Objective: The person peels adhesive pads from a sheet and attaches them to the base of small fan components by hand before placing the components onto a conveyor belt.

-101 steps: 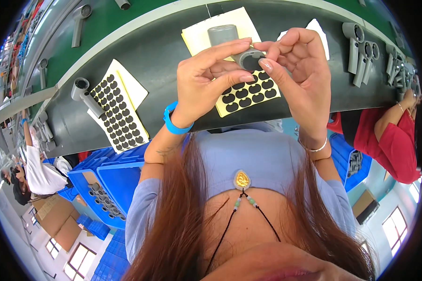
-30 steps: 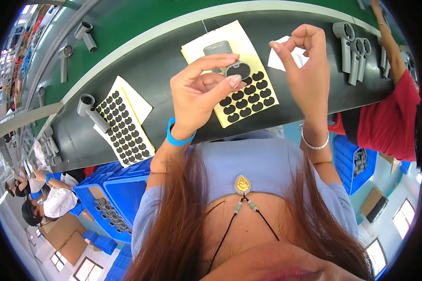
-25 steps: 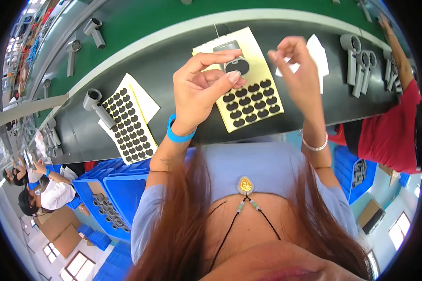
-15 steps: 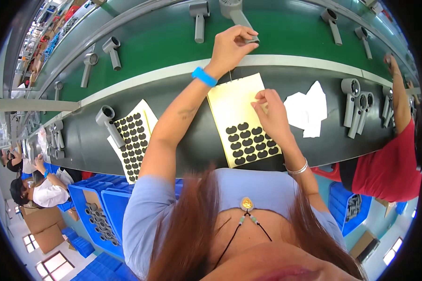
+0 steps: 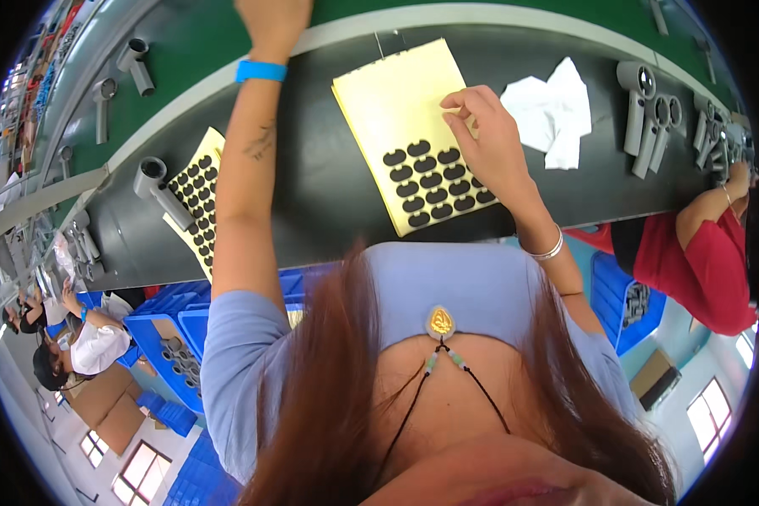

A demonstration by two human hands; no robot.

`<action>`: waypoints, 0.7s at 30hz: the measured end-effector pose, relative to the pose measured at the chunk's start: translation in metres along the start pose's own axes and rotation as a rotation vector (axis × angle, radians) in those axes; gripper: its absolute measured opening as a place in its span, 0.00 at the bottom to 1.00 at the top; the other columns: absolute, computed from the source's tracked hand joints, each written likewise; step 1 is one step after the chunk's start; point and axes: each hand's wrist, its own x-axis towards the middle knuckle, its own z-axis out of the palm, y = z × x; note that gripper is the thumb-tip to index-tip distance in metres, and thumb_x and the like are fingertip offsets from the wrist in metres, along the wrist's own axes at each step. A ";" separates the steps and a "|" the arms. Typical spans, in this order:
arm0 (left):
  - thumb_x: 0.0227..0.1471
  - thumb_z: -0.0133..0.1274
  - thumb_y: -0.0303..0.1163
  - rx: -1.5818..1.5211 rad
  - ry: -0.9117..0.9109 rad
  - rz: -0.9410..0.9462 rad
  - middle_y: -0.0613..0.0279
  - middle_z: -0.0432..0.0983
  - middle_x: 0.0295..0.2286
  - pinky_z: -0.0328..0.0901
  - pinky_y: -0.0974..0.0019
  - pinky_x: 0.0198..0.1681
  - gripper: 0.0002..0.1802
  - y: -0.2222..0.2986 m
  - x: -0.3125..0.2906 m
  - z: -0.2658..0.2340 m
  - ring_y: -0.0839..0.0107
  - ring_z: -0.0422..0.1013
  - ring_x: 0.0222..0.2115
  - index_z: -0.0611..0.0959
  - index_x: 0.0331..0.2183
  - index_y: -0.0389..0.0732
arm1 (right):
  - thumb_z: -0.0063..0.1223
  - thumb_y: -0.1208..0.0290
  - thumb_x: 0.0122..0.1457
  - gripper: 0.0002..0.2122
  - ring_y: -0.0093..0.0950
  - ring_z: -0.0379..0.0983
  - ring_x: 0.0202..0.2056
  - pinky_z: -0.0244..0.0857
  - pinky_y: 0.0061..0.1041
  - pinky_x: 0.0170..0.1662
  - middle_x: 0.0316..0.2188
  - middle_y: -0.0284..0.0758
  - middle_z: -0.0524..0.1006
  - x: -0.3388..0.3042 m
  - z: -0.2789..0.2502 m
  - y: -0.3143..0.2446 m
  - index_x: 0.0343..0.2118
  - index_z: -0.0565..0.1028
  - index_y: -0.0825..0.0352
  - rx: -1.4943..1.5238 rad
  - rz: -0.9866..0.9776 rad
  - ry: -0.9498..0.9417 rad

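Note:
My left hand point(image 5: 276, 24) reaches over the green belt at the top edge; its fingers are cut off by the picture's edge, so any hold is hidden. My right hand point(image 5: 491, 139) hovers over a stack of yellow backing sheets point(image 5: 401, 93), thumb and bent fingertips drawn close in a pinch. Whatever may be between them is too small to make out. Rows of black rounded stickers point(image 5: 430, 180) cover the near part of the top sheet; its far part is bare yellow. Left of my left forearm, a grey handheld fan point(image 5: 162, 192) lies partly across another sticker sheet point(image 5: 199, 190).
Crumpled white paper point(image 5: 552, 114) lies right of the stack. Several grey fans point(image 5: 641, 118) stand farther right, near a co-worker in a red top point(image 5: 687, 261). More fan bodies point(image 5: 137, 66) rest on the green belt point(image 5: 177, 72). Blue crates point(image 5: 156, 329) sit below the table edge.
My left hand has moved left along the belt, away from the grey fan body it was touching. My right hand stays over the sheets. The whole view has shifted, with the table now higher.

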 end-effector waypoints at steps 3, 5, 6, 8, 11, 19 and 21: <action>0.48 0.57 0.35 0.050 -0.202 -0.225 0.50 0.74 0.28 0.65 0.51 0.39 0.22 -0.037 -0.030 0.005 0.49 0.71 0.33 0.76 0.44 0.36 | 0.55 0.78 0.53 0.06 0.28 0.71 0.26 0.65 0.25 0.33 0.32 0.35 0.73 -0.019 0.007 -0.006 0.35 0.75 0.69 0.038 0.074 -0.124; 0.49 0.56 0.37 -0.058 -0.346 -0.389 0.49 0.74 0.29 0.65 0.51 0.39 0.20 -0.051 -0.036 0.010 0.49 0.71 0.33 0.77 0.43 0.36 | 0.56 0.78 0.53 0.07 0.28 0.73 0.27 0.65 0.25 0.33 0.34 0.35 0.73 -0.029 0.016 -0.006 0.35 0.75 0.68 0.029 0.065 -0.142; 0.49 0.56 0.36 -0.108 -0.240 -0.399 0.47 0.74 0.30 0.65 0.54 0.39 0.18 -0.057 -0.038 0.011 0.49 0.71 0.33 0.78 0.41 0.35 | 0.56 0.78 0.53 0.07 0.29 0.74 0.28 0.66 0.26 0.33 0.34 0.35 0.72 -0.034 0.020 -0.006 0.35 0.75 0.68 -0.046 0.051 -0.117; 0.50 0.55 0.35 -0.162 -0.134 -0.405 0.45 0.74 0.30 0.66 0.56 0.39 0.17 -0.055 -0.031 0.000 0.49 0.71 0.32 0.79 0.40 0.34 | 0.57 0.78 0.52 0.08 0.32 0.76 0.32 0.66 0.28 0.34 0.36 0.36 0.72 -0.037 0.023 -0.008 0.35 0.74 0.67 -0.153 0.044 -0.108; 0.52 0.55 0.32 -0.239 -0.049 -0.478 0.47 0.76 0.34 0.67 0.58 0.40 0.15 -0.044 -0.012 -0.048 0.52 0.72 0.32 0.80 0.41 0.34 | 0.57 0.78 0.52 0.06 0.33 0.75 0.32 0.66 0.29 0.34 0.34 0.36 0.71 -0.036 0.025 -0.007 0.33 0.73 0.67 -0.176 0.065 -0.134; 0.50 0.56 0.18 -0.872 0.001 -0.413 0.47 0.75 0.42 0.73 0.69 0.37 0.22 0.052 -0.028 -0.160 0.68 0.74 0.37 0.73 0.48 0.28 | 0.54 0.79 0.53 0.06 0.36 0.73 0.32 0.64 0.32 0.34 0.33 0.38 0.70 -0.029 0.033 -0.005 0.33 0.70 0.67 -0.242 -0.007 -0.086; 0.49 0.56 0.15 -0.926 -0.082 -0.308 0.44 0.75 0.42 0.73 0.67 0.41 0.23 0.065 -0.037 -0.172 0.66 0.74 0.39 0.71 0.49 0.27 | 0.52 0.79 0.54 0.06 0.37 0.72 0.32 0.64 0.33 0.34 0.32 0.39 0.70 -0.027 0.034 -0.010 0.34 0.68 0.67 -0.259 -0.013 -0.072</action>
